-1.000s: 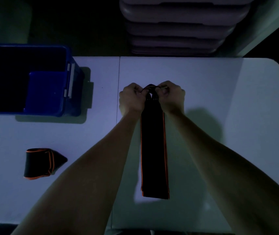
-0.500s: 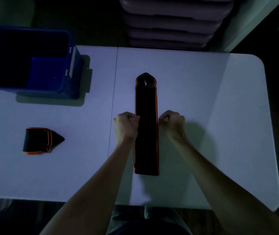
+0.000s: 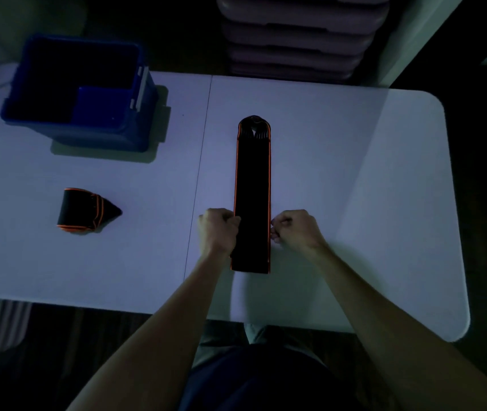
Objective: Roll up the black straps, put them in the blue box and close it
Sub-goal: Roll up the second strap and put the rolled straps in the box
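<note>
Lengthwise, flat strap [image 3: 252, 197] runs away from person, rounded end far.

Both bare forearms are stretched forward from the lower edge of the view and drawn slightly inward toward each other. The left hand [image 3: 218, 229] is curled into a loose fist, knuckles turned up, and its fingers are pressed against the left edge of the strap [image 3: 252, 197], where that edge appears to be pinched. The right hand [image 3: 294, 228] is likewise curled, with the fingertips [image 3: 275, 232] gathered at the strap's right edge. The two hands are held level with each other, one on either side. Both wrists are kept straight.
</note>
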`<action>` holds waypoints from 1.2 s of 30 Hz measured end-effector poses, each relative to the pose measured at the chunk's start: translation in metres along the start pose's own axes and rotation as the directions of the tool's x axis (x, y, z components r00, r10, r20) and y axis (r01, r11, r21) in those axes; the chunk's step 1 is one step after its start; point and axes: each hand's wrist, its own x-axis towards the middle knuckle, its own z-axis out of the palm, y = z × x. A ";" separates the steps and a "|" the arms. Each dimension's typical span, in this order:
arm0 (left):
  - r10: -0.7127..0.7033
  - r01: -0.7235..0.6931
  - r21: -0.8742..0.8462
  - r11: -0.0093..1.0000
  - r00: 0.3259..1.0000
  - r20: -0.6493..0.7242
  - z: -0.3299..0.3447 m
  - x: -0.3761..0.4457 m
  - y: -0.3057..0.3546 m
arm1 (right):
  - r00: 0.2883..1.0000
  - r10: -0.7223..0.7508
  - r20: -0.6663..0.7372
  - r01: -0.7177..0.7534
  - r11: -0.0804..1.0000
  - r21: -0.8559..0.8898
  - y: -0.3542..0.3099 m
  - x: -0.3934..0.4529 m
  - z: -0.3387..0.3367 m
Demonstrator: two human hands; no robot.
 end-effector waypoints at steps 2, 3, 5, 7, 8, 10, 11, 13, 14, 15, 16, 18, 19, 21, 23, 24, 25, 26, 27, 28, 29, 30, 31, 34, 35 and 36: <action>-0.012 0.012 -0.016 1.000 1.000 0.014 0.001 -0.003 0.000 | 1.000 0.005 0.001 -0.006 0.998 0.056 0.002 -0.004 0.001; -0.016 0.016 -0.024 1.000 1.000 0.016 0.001 -0.004 0.000 | 1.000 0.017 0.006 -0.018 0.993 0.121 0.004 -0.006 0.001; 0.001 0.000 -0.021 1.000 1.000 0.014 0.000 -0.005 -0.003 | 0.999 0.037 0.015 -0.039 0.974 0.225 0.007 -0.010 0.001; 0.028 -0.028 -0.023 0.999 0.999 0.019 0.000 -0.007 -0.008 | 0.999 0.022 0.036 -0.031 0.967 0.254 0.010 -0.014 0.001; 0.033 -0.032 -0.041 0.999 0.999 0.027 0.000 -0.007 -0.011 | 0.999 0.008 0.044 -0.019 0.968 0.252 0.011 -0.016 0.002; 0.008 -0.004 -0.077 0.997 0.999 0.043 0.000 -0.009 -0.015 | 0.999 -0.016 0.046 0.005 0.972 0.235 0.013 -0.020 0.002; -0.005 0.009 -0.084 0.996 0.999 0.049 0.000 -0.009 -0.017 | 0.999 -0.028 0.044 0.017 0.973 0.230 0.013 -0.021 0.002; 0.018 -0.013 -0.089 0.996 0.998 0.052 -0.002 -0.011 -0.019 | 0.997 -0.064 0.030 0.057 0.978 0.200 0.013 -0.024 0.003; 0.065 -0.061 -0.071 0.996 0.997 0.051 -0.005 -0.014 -0.021 | 0.995 -0.093 0.019 0.088 0.982 0.165 0.014 -0.027 0.003; 0.137 -0.135 -0.027 0.990 0.989 0.051 -0.009 -0.019 -0.021 | 0.992 -0.127 0.008 0.125 0.985 0.116 0.015 -0.029 0.004; 0.237 -0.240 0.041 0.970 0.970 0.059 -0.013 -0.025 -0.022 | 0.986 -0.165 -0.004 0.165 0.985 0.054 0.016 -0.033 0.005; 0.469 -0.487 0.196 0.851 0.873 0.135 -0.020 -0.038 -0.025 | 0.955 -0.295 -0.013 0.293 0.953 -0.081 0.019 -0.042 0.008; 0.549 -0.588 0.252 0.769 0.809 0.211 -0.024 -0.044 -0.029 | 0.922 -0.386 0.009 0.384 0.912 -0.142 0.021 -0.046 0.010; 0.608 -0.713 0.329 0.619 0.700 0.374 -0.029 -0.051 -0.041 | 0.839 -0.524 0.146 0.542 0.784 -0.302 0.028 -0.053 0.013; 0.580 -0.763 0.393 0.513 0.646 0.497 -0.031 -0.052 -0.054 | 0.780 -0.553 0.292 0.620 0.623 -0.476 0.034 -0.059 0.015; 0.571 -0.774 0.423 0.472 0.634 0.522 -0.031 -0.052 -0.059 | 0.763 -0.550 0.339 0.636 0.549 -0.542 0.038 -0.062 0.017; 0.582 -0.786 0.449 0.425 0.618 0.529 -0.030 -0.052 -0.062 | 0.754 -0.544 0.368 0.641 0.486 -0.595 0.041 -0.064 0.019; 0.605 -0.799 0.468 0.378 0.596 0.528 -0.029 -0.051 -0.063 | 0.749 -0.538 0.387 0.639 0.432 -0.636 0.044 -0.065 0.022; 0.625 -0.809 0.482 0.336 0.574 0.529 -0.027 -0.050 -0.063 | 0.744 -0.539 0.394 0.636 0.392 -0.665 0.046 -0.066 0.025; 0.637 -0.813 0.493 0.308 0.561 0.528 -0.026 -0.049 -0.063 | 0.741 -0.544 0.394 0.633 0.369 -0.680 0.047 -0.065 0.027; 0.639 -0.813 0.501 0.295 0.558 0.529 -0.025 -0.048 -0.062 | 0.731 -0.565 0.382 0.634 0.358 -0.685 0.047 -0.064 0.029; 0.647 -0.817 0.504 0.280 0.549 0.529 -0.025 -0.047 -0.061 | 0.715 -0.598 0.362 0.640 0.350 -0.684 0.046 -0.063 0.031; 0.658 -0.822 0.504 0.264 0.536 0.529 -0.026 -0.047 -0.061 | 0.696 -0.630 0.346 0.648 0.343 -0.679 0.043 -0.062 0.032; 0.645 -0.824 0.504 0.258 0.536 0.545 -0.028 -0.044 -0.059 | 0.661 -0.672 0.333 0.668 0.326 -0.669 0.036 -0.061 0.035; 0.635 -0.825 0.495 0.271 0.540 0.553 -0.028 -0.042 -0.056 | 0.669 -0.665 0.332 0.663 0.333 -0.670 0.033 -0.062 0.034; 0.623 -0.826 0.481 0.293 0.546 0.560 -0.029 -0.042 -0.052 | 0.680 -0.658 0.323 0.657 0.353 -0.666 0.032 -0.061 0.033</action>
